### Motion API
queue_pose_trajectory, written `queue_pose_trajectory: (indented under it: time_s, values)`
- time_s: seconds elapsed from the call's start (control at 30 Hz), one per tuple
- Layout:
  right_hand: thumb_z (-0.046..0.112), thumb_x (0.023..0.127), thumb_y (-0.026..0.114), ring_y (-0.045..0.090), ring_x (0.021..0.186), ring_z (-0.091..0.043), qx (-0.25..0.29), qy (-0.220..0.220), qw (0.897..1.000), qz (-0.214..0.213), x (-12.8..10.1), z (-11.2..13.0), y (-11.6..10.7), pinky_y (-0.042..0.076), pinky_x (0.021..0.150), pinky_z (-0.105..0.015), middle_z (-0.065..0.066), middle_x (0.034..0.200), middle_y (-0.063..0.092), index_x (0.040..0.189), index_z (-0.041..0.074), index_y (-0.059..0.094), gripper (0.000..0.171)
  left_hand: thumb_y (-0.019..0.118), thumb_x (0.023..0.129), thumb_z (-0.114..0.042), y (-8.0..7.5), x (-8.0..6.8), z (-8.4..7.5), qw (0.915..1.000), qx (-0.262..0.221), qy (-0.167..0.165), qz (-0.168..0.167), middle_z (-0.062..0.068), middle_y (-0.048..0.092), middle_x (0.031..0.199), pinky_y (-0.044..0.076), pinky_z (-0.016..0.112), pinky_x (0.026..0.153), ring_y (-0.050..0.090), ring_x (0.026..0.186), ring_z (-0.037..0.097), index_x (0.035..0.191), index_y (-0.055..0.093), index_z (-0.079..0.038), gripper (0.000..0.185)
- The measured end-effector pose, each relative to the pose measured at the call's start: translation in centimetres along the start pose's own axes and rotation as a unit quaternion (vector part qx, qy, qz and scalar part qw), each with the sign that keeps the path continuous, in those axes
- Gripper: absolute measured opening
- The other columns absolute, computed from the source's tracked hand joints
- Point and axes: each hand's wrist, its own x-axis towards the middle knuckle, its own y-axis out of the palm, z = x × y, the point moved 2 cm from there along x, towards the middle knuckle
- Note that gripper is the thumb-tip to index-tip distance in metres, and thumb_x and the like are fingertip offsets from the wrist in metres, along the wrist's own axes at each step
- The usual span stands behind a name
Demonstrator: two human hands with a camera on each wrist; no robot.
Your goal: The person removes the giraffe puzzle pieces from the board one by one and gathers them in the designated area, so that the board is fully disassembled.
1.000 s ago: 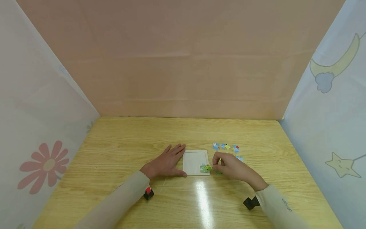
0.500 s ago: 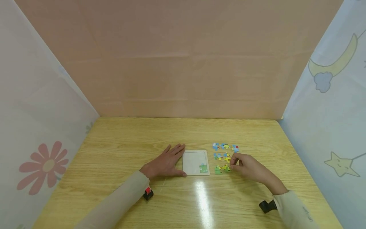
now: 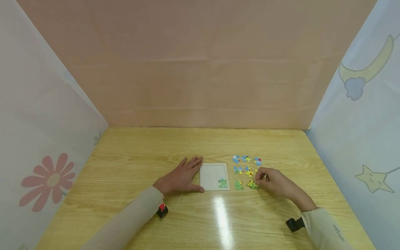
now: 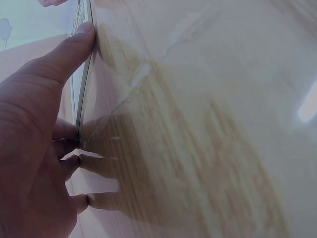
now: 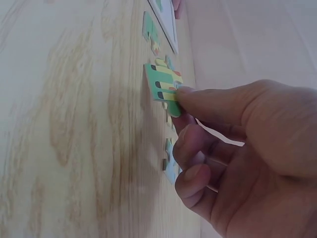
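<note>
My left hand point(image 3: 181, 177) lies with fingers spread on the table, thumb and fingertips at the left edge of a square puzzle tray point(image 3: 209, 173). In the left wrist view the thumb point(image 4: 74, 49) touches the tray's side. One green jigsaw piece point(image 3: 223, 183) sits in the tray's lower right corner. To the right of the tray, my right hand point(image 3: 274, 183) pinches a green and yellow jigsaw piece point(image 5: 166, 82) between thumb and fingers, its edge tilted close over the table. Another green piece point(image 3: 239, 185) lies just left of it.
Blue and yellow jigsaw pieces lie in rows right of the tray, among them a top-row piece point(image 3: 258, 161) and a middle-row piece point(image 3: 239, 170). A pink-brown panel point(image 3: 203, 86) stands behind the wooden table point(image 3: 140, 146), with printed white sheets at both sides.
My right hand has moved right with its jigsaw piece, from over the tray's lower right corner to the bottom row of loose pieces, then slightly further right. My left hand stays put.
</note>
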Motion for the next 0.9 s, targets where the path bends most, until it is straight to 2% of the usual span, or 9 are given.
queue_pose_trajectory:
  time_s: [0.47, 0.9]
  values:
    - [0.016, 0.105, 0.068, 0.048, 0.071, -0.005, -0.023, -0.010, 0.999, -0.023, 0.5, 0.0, 0.5, 0.042, 0.063, -0.023, 0.003, 0.093, 0.068, 0.100, 0.013, 0.070, 0.006, 0.060, 0.095, -0.077, -0.1, 0.1, 0.0, 1.0000, 0.002, 0.006, -0.001, 0.006, 0.010, 0.182, 0.009, 0.059, 0.137, 0.008, 0.171, 0.026, 0.172, 0.015, -0.006, 0.114]
    - [0.014, 0.103, 0.070, 0.047, 0.068, -0.005, -0.012, -0.042, 0.999, 0.017, 3.2, 2.7, 3.0, 0.043, 0.059, -0.021, 0.000, 0.097, 0.068, 0.099, 0.012, 0.069, 0.005, 0.063, 0.095, -0.074, -0.2, 0.0, -0.1, 0.9998, -0.013, 0.012, -0.005, 0.008, 0.014, 0.182, 0.010, 0.061, 0.137, 0.011, 0.170, 0.029, 0.171, 0.017, -0.005, 0.112]
